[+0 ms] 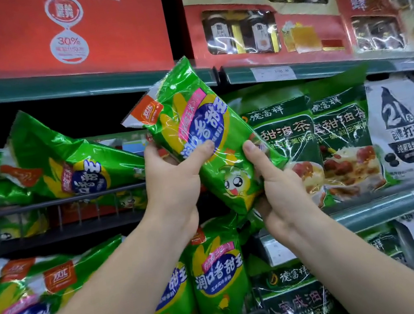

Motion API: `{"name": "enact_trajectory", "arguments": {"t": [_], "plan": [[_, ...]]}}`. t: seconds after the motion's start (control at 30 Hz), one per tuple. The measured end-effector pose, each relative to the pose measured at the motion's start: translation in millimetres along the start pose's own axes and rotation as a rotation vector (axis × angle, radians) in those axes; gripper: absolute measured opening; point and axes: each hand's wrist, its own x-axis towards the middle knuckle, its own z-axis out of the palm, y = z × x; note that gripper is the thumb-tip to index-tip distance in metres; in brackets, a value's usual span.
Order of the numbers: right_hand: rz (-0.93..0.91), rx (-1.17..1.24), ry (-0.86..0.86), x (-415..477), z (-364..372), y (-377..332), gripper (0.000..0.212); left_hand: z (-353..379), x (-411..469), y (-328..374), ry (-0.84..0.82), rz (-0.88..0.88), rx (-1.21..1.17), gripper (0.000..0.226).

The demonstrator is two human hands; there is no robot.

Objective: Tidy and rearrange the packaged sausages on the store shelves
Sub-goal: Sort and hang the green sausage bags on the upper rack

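A green sausage packet with a corn cartoon and blue label is held up in front of the middle shelf, tilted with its top toward the upper left. My left hand grips its left edge, thumb across the front. My right hand grips its lower right edge, thumb on the front. Another green sausage packet lies slanted on the middle shelf behind a wire rail. Several more sausage packets stand on the lower shelf.
Dark green tea packets fill the middle shelf at right, with white black-bean packets beyond. Red gift boxes and jar boxes sit on the top shelf. A green shelf edge carries a price tag.
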Motion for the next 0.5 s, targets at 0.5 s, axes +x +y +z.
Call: {"name": "enact_trajectory", "arguments": {"t": [0.5], "plan": [[-0.417,-0.647,-0.209,18.4,7.3,-44.0,0.053,-12.8,30.4,29.6,-0.185,0.146,0.242,0.053]]}}
